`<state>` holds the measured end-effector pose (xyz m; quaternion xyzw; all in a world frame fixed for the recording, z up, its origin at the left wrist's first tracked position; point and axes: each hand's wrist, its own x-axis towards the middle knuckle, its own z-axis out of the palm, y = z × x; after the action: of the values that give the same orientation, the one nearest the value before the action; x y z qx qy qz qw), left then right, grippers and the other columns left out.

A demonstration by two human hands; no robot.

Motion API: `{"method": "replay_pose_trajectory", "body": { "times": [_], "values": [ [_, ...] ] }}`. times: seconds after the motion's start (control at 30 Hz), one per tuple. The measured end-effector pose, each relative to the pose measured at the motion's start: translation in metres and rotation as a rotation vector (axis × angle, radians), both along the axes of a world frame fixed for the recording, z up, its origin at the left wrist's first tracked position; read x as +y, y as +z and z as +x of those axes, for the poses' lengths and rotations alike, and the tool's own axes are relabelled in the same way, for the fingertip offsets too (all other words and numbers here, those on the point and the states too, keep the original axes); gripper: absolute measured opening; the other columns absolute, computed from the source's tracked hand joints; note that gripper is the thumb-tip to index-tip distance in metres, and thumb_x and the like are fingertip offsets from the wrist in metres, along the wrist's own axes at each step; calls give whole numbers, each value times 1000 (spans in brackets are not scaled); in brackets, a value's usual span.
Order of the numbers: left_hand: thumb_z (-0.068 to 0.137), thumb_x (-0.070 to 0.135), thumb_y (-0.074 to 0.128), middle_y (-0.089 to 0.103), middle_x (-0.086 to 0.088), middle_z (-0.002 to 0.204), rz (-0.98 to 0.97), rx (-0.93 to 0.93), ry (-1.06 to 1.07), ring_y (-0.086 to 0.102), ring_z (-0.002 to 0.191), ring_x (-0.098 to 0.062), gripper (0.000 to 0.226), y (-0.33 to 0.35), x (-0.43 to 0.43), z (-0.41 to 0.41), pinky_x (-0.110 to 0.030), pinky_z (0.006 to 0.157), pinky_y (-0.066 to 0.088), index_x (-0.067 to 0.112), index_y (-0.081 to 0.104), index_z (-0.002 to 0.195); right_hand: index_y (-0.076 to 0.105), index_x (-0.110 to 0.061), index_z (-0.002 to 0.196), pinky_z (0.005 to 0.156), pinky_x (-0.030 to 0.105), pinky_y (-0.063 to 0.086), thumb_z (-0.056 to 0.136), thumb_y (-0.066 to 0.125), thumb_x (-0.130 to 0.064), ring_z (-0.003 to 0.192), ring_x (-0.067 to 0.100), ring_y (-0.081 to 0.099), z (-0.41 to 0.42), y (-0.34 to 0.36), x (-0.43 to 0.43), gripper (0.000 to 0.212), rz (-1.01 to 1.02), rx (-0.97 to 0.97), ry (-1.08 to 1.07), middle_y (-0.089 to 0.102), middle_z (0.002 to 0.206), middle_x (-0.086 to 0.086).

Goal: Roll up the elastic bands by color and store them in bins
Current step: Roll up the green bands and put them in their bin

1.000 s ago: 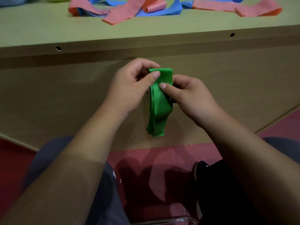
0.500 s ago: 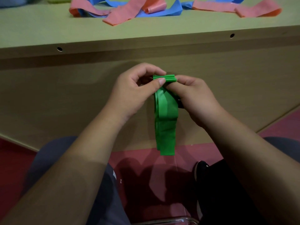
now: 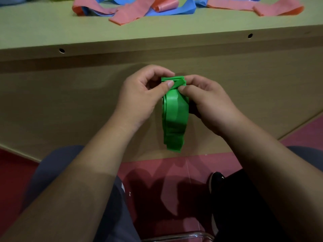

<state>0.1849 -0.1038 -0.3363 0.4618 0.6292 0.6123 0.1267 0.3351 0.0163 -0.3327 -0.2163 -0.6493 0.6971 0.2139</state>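
A green elastic band (image 3: 174, 116), folded into several layers, hangs in front of the table's side panel. My left hand (image 3: 141, 98) pinches its folded top from the left, thumb on the front. My right hand (image 3: 208, 102) pinches the same top from the right. The loose end dangles below both hands. Pink bands (image 3: 129, 12) and blue bands (image 3: 171, 11) lie tangled on the tabletop at the far edge of the view.
The wooden table (image 3: 52, 28) has a deep front panel with two small holes. Below are a pink floor (image 3: 166, 172), my knees, a black shoe (image 3: 216, 180) and a chair's metal rim (image 3: 183, 236). No bin is in view.
The folded top has turned over between my fingers and the hanging part has grown longer, then shortened a little. Both hands stay at the same height in front of the panel.
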Motion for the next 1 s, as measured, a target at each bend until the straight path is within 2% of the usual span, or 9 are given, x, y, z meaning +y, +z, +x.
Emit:
{"method": "replay_pose_trajectory", "body": {
  "times": [0.17, 0.33, 0.43, 0.5, 0.63, 0.73, 0.83, 0.93, 1.0],
  "values": [
    [97, 12, 75, 76, -6, 102, -5, -18, 0, 69, 93, -14, 11, 2, -1, 1, -37, 85, 59, 13, 77, 107, 68, -4, 123, 86, 48, 57, 108, 58, -13, 93, 30, 71, 4, 3, -5, 20, 73, -12, -7, 72, 111, 30],
    [100, 16, 72, 75, -1, 102, -12, -45, -50, 68, 94, -8, 12, 5, -4, 6, -29, 84, 56, 11, 76, 109, 72, -7, 111, 76, 46, 54, 104, 66, -19, 81, 27, 67, 3, 2, -6, 15, 111, -38, -91, 71, 104, 33],
    [95, 9, 76, 74, -5, 103, -3, -48, -86, 67, 93, -10, 17, 7, -5, 7, -27, 83, 56, 9, 75, 112, 74, -10, 107, 73, 45, 52, 103, 68, -20, 78, 26, 65, 2, 3, -7, 12, 104, -40, -117, 71, 98, 31],
    [95, 6, 76, 74, -11, 104, -1, -47, -83, 68, 93, -14, 18, 6, -5, 6, -30, 83, 59, 9, 74, 113, 74, -12, 105, 72, 44, 51, 102, 69, -20, 78, 25, 65, 2, 3, -7, 10, 109, -45, -129, 72, 101, 32],
    [95, 6, 75, 75, -14, 102, 14, -24, -40, 69, 90, -16, 17, 6, -4, 5, -36, 79, 62, 11, 75, 111, 74, -12, 108, 72, 44, 55, 102, 71, -24, 79, 24, 70, 3, 3, -7, 14, 124, -57, -108, 75, 102, 26],
    [94, 5, 76, 76, -12, 103, 9, 5, -16, 70, 92, -18, 17, 5, -4, 3, -39, 82, 62, 10, 76, 110, 71, -11, 113, 71, 42, 59, 103, 68, -20, 82, 22, 73, 5, 5, -4, 13, 114, -50, -55, 77, 100, 17],
    [92, 4, 77, 75, -12, 100, 13, 3, 5, 69, 89, -17, 16, 4, -4, 1, -36, 80, 60, 11, 76, 107, 69, -18, 115, 67, 38, 58, 106, 63, -17, 84, 22, 69, 8, 7, -3, 11, 105, -13, 11, 73, 98, 7],
    [91, 2, 77, 76, -15, 99, 15, -22, -16, 69, 88, -17, 16, 6, -5, 0, -35, 80, 60, 9, 76, 106, 68, -19, 120, 62, 36, 56, 107, 64, -24, 81, 21, 67, 10, 8, -5, 14, 140, 11, 5, 72, 96, 4],
    [90, 0, 77, 76, -10, 99, 8, -30, -42, 71, 91, -16, 17, 8, -6, 1, -32, 82, 59, 9, 76, 105, 69, -19, 119, 60, 35, 56, 108, 64, -29, 77, 19, 68, 10, 7, -6, 16, 176, 8, -12, 73, 93, 2]
  ]
}}
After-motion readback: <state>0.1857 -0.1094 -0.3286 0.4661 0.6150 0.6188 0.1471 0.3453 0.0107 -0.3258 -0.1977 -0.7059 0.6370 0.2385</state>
